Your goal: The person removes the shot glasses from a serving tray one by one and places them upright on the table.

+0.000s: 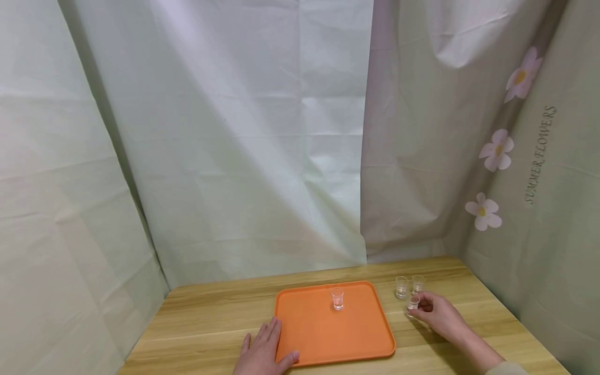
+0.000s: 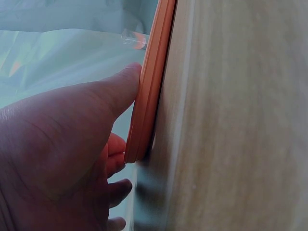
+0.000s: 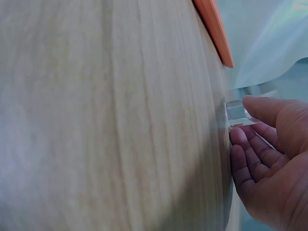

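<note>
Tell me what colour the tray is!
The tray is orange, and it shows best in the head view.

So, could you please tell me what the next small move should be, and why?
Probably lift the pinched glass straight up in the right hand's grip, then over to the orange tray: two other glasses stand close behind it and might get knocked by a sideways slide, while one glass already stands on the tray with bare space around it.

Soft light; pale sheen on the curtain; wrist views dimmer, bluish.
</note>
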{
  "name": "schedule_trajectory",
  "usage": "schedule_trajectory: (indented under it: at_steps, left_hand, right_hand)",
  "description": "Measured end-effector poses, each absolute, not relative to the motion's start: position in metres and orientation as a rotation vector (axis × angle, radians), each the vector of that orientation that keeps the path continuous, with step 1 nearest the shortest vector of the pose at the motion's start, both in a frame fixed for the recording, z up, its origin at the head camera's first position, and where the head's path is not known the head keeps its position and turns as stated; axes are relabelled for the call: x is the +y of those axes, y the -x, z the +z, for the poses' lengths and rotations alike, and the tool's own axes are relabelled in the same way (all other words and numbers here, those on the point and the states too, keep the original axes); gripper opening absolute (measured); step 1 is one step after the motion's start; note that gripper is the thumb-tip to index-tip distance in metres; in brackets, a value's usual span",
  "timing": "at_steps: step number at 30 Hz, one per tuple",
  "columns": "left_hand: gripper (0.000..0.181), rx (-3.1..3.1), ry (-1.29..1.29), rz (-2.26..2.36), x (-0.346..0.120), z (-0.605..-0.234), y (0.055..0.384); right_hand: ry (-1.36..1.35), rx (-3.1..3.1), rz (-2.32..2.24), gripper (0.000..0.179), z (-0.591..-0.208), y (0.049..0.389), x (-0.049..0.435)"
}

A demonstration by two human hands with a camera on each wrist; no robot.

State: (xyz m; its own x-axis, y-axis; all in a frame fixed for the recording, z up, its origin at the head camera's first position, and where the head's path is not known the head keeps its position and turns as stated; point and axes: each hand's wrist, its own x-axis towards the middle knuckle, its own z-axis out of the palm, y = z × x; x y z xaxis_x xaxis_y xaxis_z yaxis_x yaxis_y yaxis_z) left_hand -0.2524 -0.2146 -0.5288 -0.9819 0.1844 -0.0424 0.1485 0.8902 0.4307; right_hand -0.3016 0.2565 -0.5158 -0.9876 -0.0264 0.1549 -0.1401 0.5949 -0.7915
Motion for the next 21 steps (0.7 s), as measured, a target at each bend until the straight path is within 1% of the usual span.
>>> schedule_trajectory:
  at_steps: [21]
  left_hand:
    - [0.102, 2.988, -0.268, 0.663, -0.214, -0.5295, 0.2518]
  right_hand:
    - [-0.134, -2.69, 1.369, 0.028, -0.5193, 0.3025, 0.2578]
